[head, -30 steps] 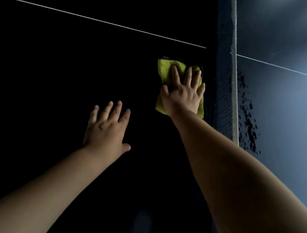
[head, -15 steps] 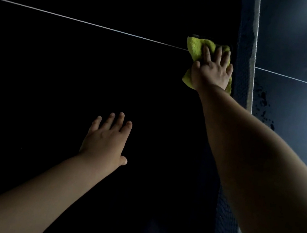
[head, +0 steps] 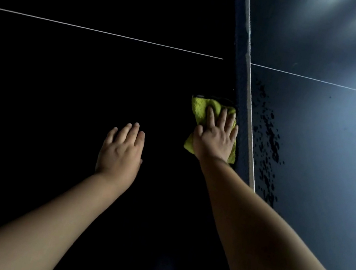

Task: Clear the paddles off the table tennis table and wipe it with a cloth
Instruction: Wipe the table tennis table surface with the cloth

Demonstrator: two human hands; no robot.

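My right hand (head: 215, 138), fingers spread and pressed flat on the cloth (head: 202, 110), has pulled it back from the centre line toward me along the net (head: 239, 86), so this strip of tabletop (head: 61, 91) is getting wiped. Left hand (head: 121, 151) lies flat, fingers together; I see no paddles or containers.

- The cloth (head: 202, 110) is lying mid-frame on the table (head: 61, 91), just left of the net (head: 241, 74).
- The right hand (head: 215, 138) is resting on it.
- The left hand (head: 121, 151) is sitting lower left.

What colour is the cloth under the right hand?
The cloth is yellow-green, seen best in the head view, pressed flat under the right hand.
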